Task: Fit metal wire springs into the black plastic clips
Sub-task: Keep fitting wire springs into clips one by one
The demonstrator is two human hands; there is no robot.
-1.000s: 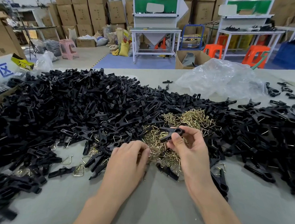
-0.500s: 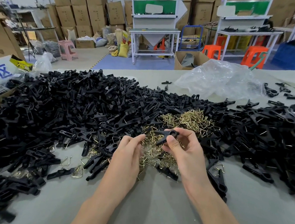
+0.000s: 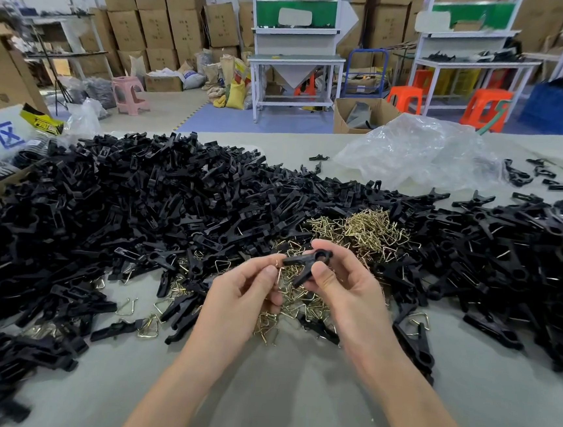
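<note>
Right hand (image 3: 345, 287): thumb and fingers clamped on one black plastic clip (image 3: 306, 265). The clip has two splayed legs, with its ring-shaped hub uppermost. It is held above the near edge of the heap of brass-coloured bent-wire springs (image 3: 367, 227). Left hand (image 3: 242, 298): thumb and forefinger pinch a thin wire spring (image 3: 280, 274), just beside the clip's lower end. Loose black clips (image 3: 138, 200) are piled left and right of the heap on the grey table (image 3: 291, 401).

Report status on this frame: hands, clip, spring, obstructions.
Left hand pinches wire spring, right hand grips black clip. Spring beside clip, not yet seated. Nothing between them; loose springs below.
</note>
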